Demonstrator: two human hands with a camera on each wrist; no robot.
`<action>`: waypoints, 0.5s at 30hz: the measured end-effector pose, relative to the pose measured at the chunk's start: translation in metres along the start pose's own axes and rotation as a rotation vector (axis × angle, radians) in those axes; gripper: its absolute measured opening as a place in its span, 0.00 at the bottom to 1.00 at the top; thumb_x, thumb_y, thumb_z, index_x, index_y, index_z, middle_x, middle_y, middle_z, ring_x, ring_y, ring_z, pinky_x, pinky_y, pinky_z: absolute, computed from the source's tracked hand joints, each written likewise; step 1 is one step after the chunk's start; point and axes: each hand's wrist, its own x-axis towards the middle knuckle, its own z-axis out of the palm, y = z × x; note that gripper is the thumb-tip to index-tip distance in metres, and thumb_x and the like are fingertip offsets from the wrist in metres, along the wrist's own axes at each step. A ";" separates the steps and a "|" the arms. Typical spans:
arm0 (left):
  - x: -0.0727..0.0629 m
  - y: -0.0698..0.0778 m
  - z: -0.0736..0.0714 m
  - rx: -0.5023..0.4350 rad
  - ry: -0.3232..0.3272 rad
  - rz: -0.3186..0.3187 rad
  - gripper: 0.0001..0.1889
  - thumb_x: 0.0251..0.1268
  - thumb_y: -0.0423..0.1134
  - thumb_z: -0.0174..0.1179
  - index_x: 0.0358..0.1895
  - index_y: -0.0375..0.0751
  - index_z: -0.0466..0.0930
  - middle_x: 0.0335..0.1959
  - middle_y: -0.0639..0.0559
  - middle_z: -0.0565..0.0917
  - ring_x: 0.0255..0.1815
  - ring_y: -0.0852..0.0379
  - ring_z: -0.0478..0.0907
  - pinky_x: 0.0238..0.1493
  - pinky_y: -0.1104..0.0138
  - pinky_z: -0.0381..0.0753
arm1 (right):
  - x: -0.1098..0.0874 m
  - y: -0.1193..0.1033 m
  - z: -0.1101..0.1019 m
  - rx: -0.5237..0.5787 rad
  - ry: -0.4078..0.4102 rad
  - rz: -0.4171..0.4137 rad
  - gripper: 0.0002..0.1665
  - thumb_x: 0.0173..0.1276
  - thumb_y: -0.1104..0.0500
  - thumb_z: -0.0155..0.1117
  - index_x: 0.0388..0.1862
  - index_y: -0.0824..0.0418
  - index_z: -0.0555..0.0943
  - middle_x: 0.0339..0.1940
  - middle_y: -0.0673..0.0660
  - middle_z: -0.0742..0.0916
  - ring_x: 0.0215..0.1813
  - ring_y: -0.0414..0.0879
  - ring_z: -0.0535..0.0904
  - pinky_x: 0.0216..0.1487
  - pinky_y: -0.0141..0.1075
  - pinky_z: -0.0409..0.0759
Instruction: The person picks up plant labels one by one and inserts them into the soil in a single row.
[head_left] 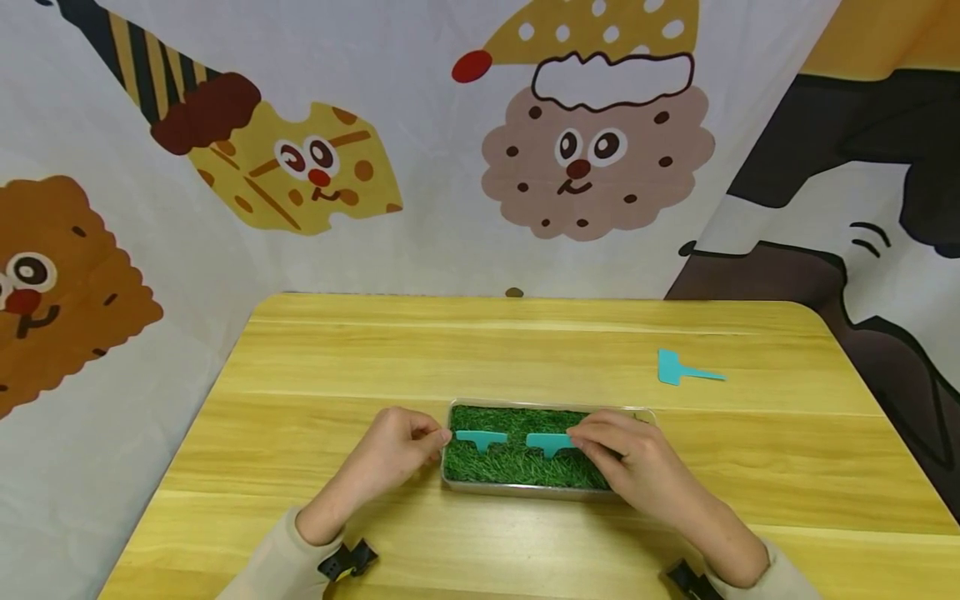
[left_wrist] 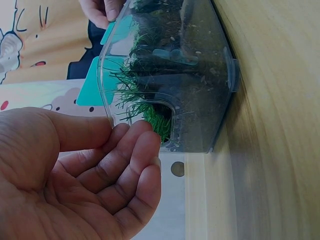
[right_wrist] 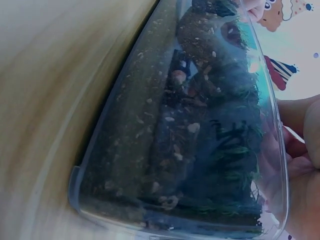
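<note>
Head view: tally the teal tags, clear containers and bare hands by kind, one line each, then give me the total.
Teal tags: 3 (two at the grass, one lying on the table)
Clear container: 1
Hands: 2 (left hand, right hand)
Total: 6
</note>
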 end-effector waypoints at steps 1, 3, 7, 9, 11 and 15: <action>0.000 0.000 0.000 -0.002 -0.001 -0.002 0.16 0.76 0.36 0.64 0.24 0.45 0.88 0.17 0.46 0.82 0.13 0.64 0.62 0.16 0.74 0.62 | 0.000 0.000 0.000 -0.001 0.003 0.001 0.13 0.81 0.58 0.62 0.46 0.65 0.89 0.41 0.56 0.90 0.37 0.47 0.87 0.38 0.24 0.81; 0.000 0.001 0.000 -0.002 -0.001 -0.002 0.16 0.76 0.36 0.64 0.24 0.45 0.88 0.18 0.46 0.82 0.13 0.64 0.63 0.16 0.73 0.62 | 0.001 -0.001 -0.001 -0.002 0.008 0.002 0.17 0.82 0.54 0.58 0.46 0.65 0.89 0.41 0.56 0.90 0.38 0.47 0.86 0.38 0.25 0.82; 0.000 0.001 0.000 -0.005 -0.001 -0.005 0.15 0.76 0.35 0.64 0.25 0.45 0.88 0.18 0.46 0.83 0.14 0.63 0.64 0.16 0.73 0.63 | 0.003 -0.003 -0.003 -0.021 0.003 0.029 0.21 0.83 0.50 0.56 0.45 0.63 0.90 0.41 0.54 0.90 0.40 0.47 0.87 0.42 0.25 0.83; 0.000 0.001 0.000 -0.003 -0.002 -0.008 0.15 0.76 0.36 0.64 0.25 0.45 0.88 0.19 0.47 0.83 0.14 0.64 0.64 0.16 0.73 0.63 | 0.003 -0.003 -0.005 -0.026 -0.009 0.058 0.20 0.82 0.50 0.58 0.44 0.63 0.90 0.42 0.53 0.91 0.41 0.47 0.87 0.44 0.26 0.83; 0.000 0.001 0.000 0.000 -0.002 -0.008 0.16 0.76 0.35 0.63 0.25 0.45 0.88 0.18 0.46 0.83 0.14 0.64 0.64 0.16 0.74 0.63 | 0.003 -0.004 -0.007 -0.030 -0.021 0.082 0.14 0.80 0.54 0.63 0.44 0.62 0.90 0.42 0.53 0.91 0.42 0.45 0.88 0.45 0.25 0.83; 0.000 0.001 0.000 -0.001 -0.004 -0.007 0.16 0.76 0.35 0.63 0.24 0.45 0.87 0.18 0.46 0.83 0.13 0.64 0.64 0.16 0.74 0.63 | 0.003 -0.004 -0.009 -0.021 -0.033 0.096 0.06 0.70 0.66 0.72 0.45 0.62 0.90 0.42 0.53 0.91 0.41 0.44 0.87 0.43 0.25 0.83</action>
